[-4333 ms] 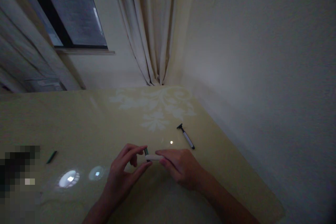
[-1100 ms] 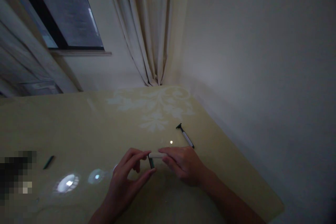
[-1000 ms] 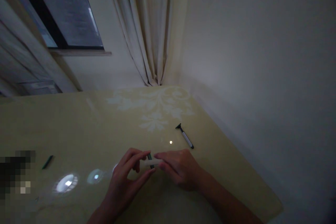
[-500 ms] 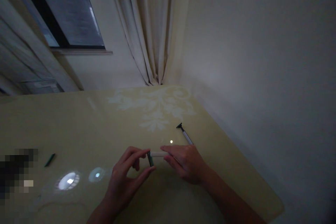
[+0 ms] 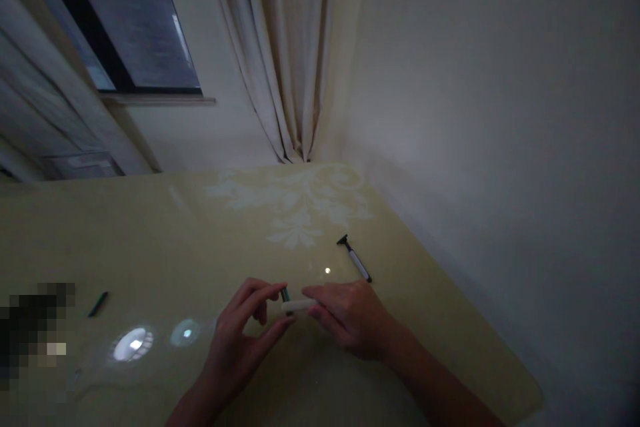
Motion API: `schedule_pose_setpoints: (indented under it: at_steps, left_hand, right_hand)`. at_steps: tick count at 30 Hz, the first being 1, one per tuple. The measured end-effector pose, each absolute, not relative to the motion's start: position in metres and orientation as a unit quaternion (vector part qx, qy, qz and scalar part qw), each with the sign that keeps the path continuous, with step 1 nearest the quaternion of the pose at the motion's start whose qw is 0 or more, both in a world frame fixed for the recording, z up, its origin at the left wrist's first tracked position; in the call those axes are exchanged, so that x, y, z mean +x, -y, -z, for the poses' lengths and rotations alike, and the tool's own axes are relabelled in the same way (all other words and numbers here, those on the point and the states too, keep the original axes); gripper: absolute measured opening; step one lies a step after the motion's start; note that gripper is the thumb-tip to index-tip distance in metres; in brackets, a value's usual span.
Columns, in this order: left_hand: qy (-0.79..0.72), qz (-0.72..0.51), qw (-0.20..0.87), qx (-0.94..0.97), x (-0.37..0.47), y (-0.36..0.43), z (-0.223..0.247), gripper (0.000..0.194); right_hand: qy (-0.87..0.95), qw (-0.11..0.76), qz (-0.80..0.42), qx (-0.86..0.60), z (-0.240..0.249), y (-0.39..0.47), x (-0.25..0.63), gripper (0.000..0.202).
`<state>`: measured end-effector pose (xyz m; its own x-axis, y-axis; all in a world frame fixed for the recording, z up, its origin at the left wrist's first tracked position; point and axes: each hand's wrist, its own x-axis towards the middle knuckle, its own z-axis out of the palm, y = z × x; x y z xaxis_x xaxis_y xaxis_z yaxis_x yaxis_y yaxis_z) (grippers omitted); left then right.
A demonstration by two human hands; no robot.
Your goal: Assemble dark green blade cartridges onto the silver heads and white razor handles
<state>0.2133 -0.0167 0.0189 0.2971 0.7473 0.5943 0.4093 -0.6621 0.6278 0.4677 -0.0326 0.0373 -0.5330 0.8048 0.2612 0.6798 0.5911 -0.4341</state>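
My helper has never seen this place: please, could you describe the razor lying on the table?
On the yellowish table, find the white leaf pattern, then the right hand. Just beyond that hand lies the razor, with a pale handle and black ends. Its T shape sets it apart from the straight, dark green piece at left.

Yellowish tabletop (image 5: 200,233), pale floral pattern; beige curtain (image 5: 280,53).

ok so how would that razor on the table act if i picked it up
The razor looks stiff, with a straight, solid-looking handle, so it probably won't flop. It's slim, so likely light. The T-shaped head sticks out sideways at one end, so it may swivel a bit if nudged but likely won't roll far on the table.
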Motion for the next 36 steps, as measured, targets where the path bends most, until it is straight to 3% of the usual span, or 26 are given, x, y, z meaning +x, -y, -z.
schedule_pose_setpoints:
  at_steps: [36]
  left_hand:
    - [-0.369,-0.468,0.186,0.781,0.2141,0.0178,-0.0161,0.033]
  right_hand:
    - [0.841,0.250,-0.175,-0.447,-0.0400,0.0336,0.4657,0.043]
